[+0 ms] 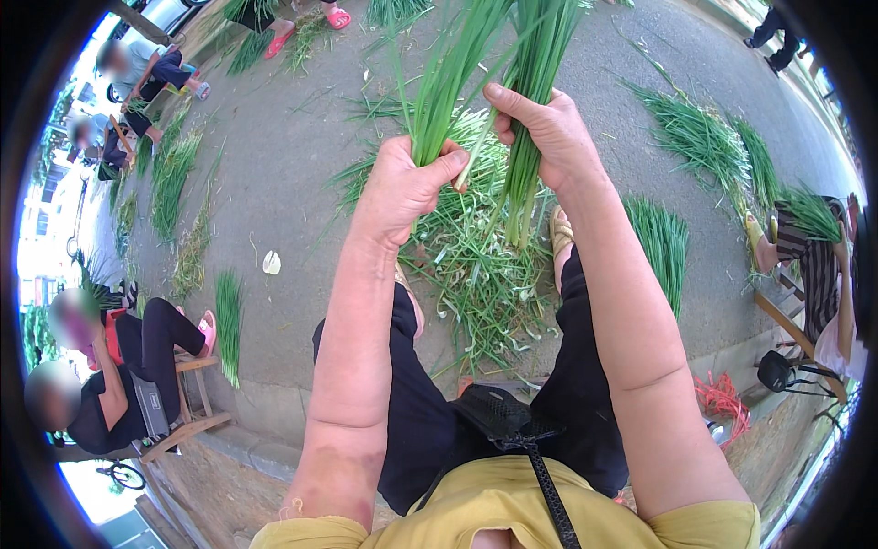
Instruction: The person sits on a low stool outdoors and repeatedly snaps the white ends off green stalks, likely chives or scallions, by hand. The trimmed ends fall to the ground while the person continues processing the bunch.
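Observation:
My left hand (401,188) is closed around a bunch of garlic chives (446,87), its green leaves pointing up and away from me. My right hand (560,137) grips a second, darker bunch of garlic chives (541,46), whose stalk ends hang below the palm. A pale stalk (477,151) slants between the two hands, its upper part at the right thumb and its lower end by the left fingertips. Which fingers pinch it I cannot tell. Beneath both hands, between my feet, lies a loose heap of chives and trimmings (489,284).
A neat bundle of chives (658,247) lies beside my right foot, another (229,325) to the left. More chives (690,137) lie at far right. Several people sit around on wooden stools (187,403). Red string (722,407) lies at lower right. A black bag (503,416) hangs at my lap.

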The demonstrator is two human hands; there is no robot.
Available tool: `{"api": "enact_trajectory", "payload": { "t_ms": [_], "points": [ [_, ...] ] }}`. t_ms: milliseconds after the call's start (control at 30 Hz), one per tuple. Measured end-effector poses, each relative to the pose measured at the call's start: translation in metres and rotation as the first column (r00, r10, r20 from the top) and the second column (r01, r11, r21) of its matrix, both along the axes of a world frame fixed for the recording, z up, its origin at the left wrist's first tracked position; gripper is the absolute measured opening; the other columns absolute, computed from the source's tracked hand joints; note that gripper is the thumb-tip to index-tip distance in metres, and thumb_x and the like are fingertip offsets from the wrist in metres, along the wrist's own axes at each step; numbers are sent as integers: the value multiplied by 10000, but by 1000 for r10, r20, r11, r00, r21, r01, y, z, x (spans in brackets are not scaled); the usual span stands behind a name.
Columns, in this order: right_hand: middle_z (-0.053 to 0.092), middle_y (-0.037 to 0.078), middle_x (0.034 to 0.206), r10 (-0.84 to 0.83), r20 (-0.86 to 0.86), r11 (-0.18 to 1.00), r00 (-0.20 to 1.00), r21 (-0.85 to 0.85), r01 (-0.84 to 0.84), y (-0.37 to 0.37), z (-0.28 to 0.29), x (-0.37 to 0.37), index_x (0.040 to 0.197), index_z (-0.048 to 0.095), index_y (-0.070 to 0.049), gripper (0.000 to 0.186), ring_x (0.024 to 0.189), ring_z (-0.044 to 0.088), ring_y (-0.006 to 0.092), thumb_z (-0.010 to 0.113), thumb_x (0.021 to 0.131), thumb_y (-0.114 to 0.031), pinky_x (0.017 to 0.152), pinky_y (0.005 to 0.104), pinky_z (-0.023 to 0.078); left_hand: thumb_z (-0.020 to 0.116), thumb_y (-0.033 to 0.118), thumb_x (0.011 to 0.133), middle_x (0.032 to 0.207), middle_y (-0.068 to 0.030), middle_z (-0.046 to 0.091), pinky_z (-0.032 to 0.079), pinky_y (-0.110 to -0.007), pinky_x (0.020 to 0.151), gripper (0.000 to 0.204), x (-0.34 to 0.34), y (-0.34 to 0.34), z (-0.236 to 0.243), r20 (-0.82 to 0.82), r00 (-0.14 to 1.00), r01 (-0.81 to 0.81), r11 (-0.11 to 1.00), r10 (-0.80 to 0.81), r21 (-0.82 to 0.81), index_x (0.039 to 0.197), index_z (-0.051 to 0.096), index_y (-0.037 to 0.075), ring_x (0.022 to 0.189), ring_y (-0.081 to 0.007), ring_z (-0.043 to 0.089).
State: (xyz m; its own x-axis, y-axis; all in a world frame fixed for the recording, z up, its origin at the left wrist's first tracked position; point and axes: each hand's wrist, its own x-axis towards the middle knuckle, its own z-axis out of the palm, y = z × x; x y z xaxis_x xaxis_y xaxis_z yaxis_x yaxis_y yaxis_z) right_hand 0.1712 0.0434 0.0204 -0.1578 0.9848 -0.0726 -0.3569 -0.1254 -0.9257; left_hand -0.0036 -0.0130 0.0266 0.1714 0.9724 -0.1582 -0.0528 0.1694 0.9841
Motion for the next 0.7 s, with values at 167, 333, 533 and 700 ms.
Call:
{"api": "enact_trajectory", "payload": {
  "t_ms": [167, 333, 533, 700],
  "points": [
    [572, 25, 667, 95, 6, 995, 995, -24, -95, -1, -3, -3, 880, 613, -34, 218, 564, 516, 97, 749, 749, -142, 513, 219, 412, 647, 166, 850, 642, 3, 570, 227, -171, 364, 127, 1, -1, -3, 29, 999, -45, 999, 45, 4, 896, 587, 64, 420, -3, 360],
    [603, 43, 742, 102, 19, 995, 995, -16, -102, 0, -3, 0, 924, 613, -19, 228, 587, 525, 91, 731, 764, -131, 521, 212, 423, 633, 159, 861, 658, 23, 542, 246, -171, 369, 118, -2, 0, -5, 57, 994, -92, 996, 91, 3, 895, 583, 57, 428, 0, 351],
    [640, 75, 842, 152, -78, 988, 985, 0, -153, 0, 0, 5, 994, 613, 15, 264, 653, 567, 91, 702, 776, -105, 548, 213, 453, 628, 143, 863, 697, 19, 537, 254, -170, 375, 107, -11, 1, -2, 129, 985, -116, 993, 115, 8, 879, 581, 48, 428, 5, 346],
    [652, 88, 863, 200, -152, 980, 968, 5, -201, 1, 2, 8, 1026, 604, 29, 271, 669, 573, 88, 674, 788, -79, 558, 207, 459, 711, 137, 775, 675, 33, 538, 266, -166, 377, 157, -19, 1, -2, -1, 989, -145, 987, 146, 76, 843, 583, 76, 459, 1, 385]
  ]
}}
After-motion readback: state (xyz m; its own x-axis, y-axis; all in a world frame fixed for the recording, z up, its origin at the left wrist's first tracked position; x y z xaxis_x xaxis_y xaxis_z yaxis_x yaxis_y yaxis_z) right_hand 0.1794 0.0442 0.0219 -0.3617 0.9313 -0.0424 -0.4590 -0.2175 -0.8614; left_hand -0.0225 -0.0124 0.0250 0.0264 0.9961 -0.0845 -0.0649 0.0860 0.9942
